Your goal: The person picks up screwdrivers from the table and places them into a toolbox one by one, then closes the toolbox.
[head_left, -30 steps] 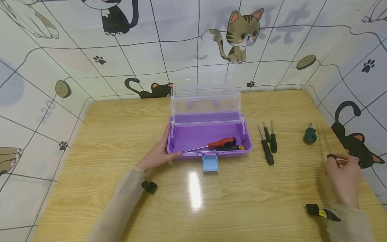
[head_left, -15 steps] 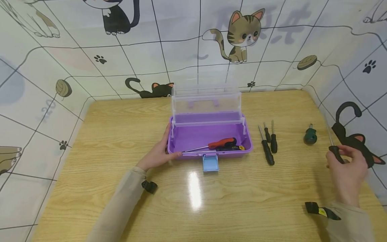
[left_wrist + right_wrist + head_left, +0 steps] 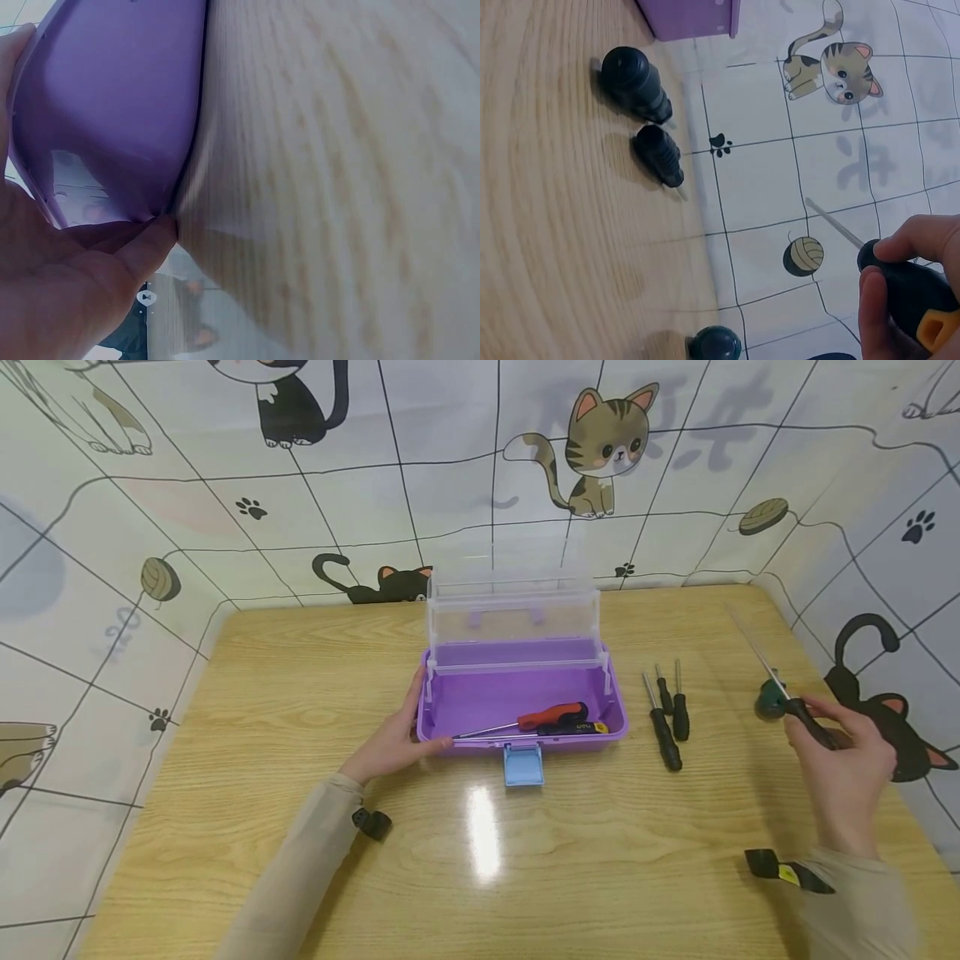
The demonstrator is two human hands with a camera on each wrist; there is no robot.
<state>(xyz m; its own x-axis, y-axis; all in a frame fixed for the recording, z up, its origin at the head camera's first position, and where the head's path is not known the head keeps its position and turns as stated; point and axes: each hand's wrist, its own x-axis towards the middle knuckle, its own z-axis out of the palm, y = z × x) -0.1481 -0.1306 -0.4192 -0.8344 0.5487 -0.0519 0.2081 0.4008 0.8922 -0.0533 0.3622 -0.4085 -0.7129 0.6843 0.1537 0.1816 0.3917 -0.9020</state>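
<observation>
Black-handled screwdriver (image 3: 812,724): I'm holding it raised near the table's (image 3: 615,860) right edge, shaft pointing away.
My right hand (image 3: 847,768) is pinching the handle between thumb and fingers, probably for control; my left hand (image 3: 390,745) is clasping the left end of the purple box (image 3: 480,693), near the table's far edge, seemingly steadying it.
</observation>
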